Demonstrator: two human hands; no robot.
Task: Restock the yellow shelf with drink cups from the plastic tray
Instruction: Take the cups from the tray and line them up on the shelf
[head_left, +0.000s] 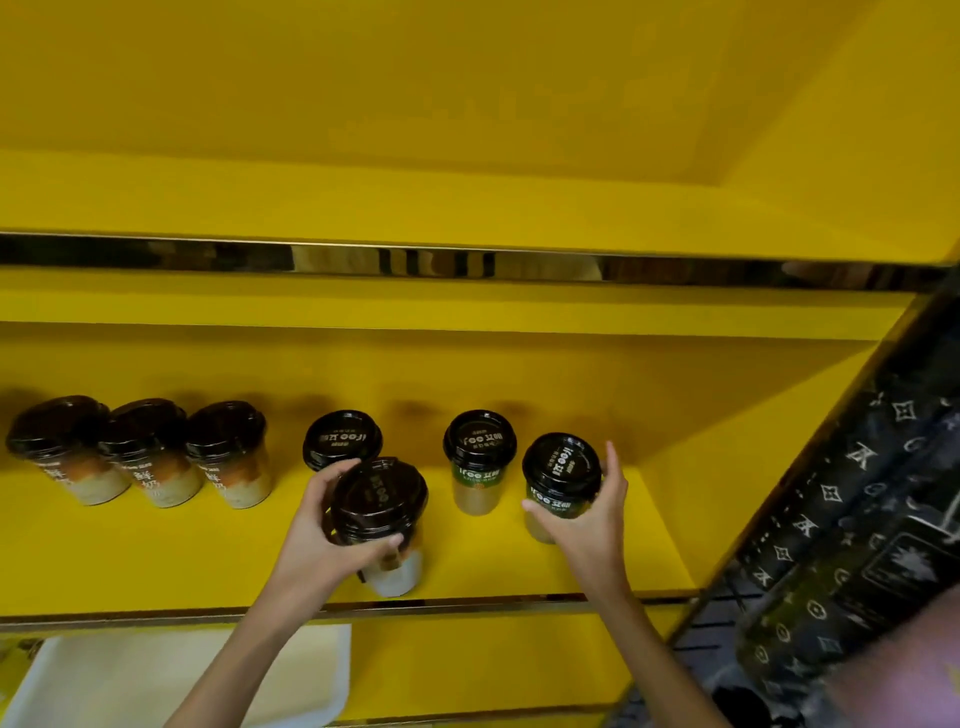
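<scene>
My left hand (317, 540) grips a black-lidded drink cup (379, 512) with a brown and cream label, near the front of the yellow shelf (156, 561). My right hand (587, 525) wraps around a green-labelled cup (561, 470) standing at the shelf's right. Another green cup (479, 457) stands just left of it. A further black-lidded cup (342, 439) stands behind the one in my left hand. Three brown-labelled cups (140, 449) line up at the left. The white plastic tray (156, 675) lies below the shelf, bottom left.
An upper yellow shelf (467, 208) with a mirrored metal edge strip (467, 262) hangs above the cups. A yellow side wall (727, 467) closes the shelf on the right. A person's dark patterned sleeve (841, 519) crosses the right side of the view.
</scene>
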